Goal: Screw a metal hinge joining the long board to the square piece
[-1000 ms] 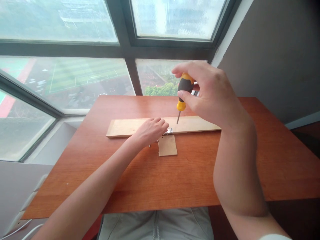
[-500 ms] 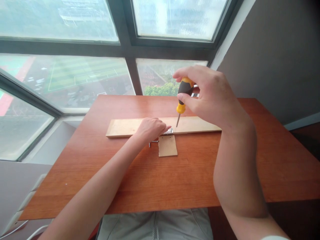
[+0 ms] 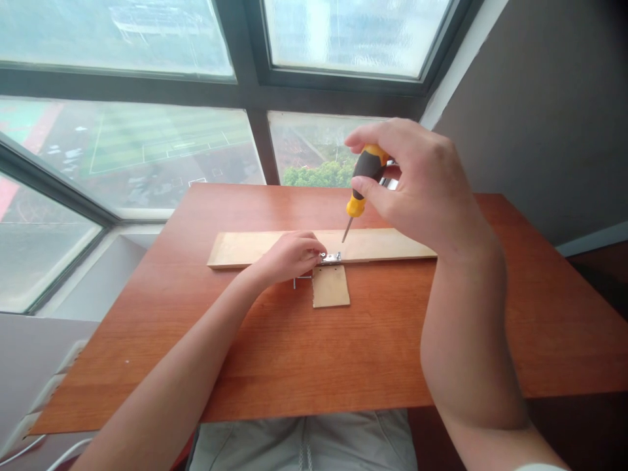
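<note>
My right hand (image 3: pixel 417 183) grips a yellow and black screwdriver (image 3: pixel 367 171) by its handle. The shaft points down and left, and its tip hangs above a long pale wooden board (image 3: pixel 383 243). On the board's near edge lies a small shiny metal plate (image 3: pixel 331 258), possibly a hinge. My left hand (image 3: pixel 292 255) rests over the board, fingertips pinched together at the plate's left end; a tiny shiny bit shows there, too small to name. Directly below the plate is a small square wood piece (image 3: pixel 331 288) with two dark holes along its upper edge.
Thin metal pieces (image 3: pixel 300 281) lie beside the square piece, partly hidden by my left hand. The reddish-brown table (image 3: pixel 314 366) reaches to a window (image 3: pixel 171 144) at the back. A grey wall (image 3: pixel 549 118) stands on the right.
My left fingers have drawn back a little to the left, uncovering more of the metal plate. The screwdriver has tilted more and its tip has risen slightly to the left.
</note>
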A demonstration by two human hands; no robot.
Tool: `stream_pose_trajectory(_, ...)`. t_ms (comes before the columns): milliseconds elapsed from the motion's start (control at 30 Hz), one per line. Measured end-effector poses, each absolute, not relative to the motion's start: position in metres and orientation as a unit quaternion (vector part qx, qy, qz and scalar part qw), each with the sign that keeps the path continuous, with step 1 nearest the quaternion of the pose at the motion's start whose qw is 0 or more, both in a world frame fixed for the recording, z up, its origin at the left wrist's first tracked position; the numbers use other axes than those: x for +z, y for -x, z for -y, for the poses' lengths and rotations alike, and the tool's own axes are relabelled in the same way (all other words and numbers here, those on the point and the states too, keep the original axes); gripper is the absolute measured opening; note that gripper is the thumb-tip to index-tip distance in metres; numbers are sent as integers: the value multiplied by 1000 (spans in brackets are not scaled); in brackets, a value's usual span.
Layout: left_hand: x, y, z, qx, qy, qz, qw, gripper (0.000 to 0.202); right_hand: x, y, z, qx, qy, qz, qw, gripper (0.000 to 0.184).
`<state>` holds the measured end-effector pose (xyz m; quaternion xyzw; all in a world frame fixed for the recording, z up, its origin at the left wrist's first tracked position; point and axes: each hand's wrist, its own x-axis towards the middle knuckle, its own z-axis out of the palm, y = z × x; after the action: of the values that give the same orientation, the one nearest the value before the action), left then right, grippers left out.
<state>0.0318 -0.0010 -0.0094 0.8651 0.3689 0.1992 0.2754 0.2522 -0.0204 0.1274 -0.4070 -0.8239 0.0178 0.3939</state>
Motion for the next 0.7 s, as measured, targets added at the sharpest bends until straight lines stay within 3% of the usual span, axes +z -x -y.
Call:
stream_pose_trajectory(467,-25,-35,-2,263,-845,-387,258,12,129,-240,27,77,404,819,400,36)
stream_pose_trajectory(700,-23,-34,2,300,-806,-412,301,11,127,-240,25,70,399,823,399,35)
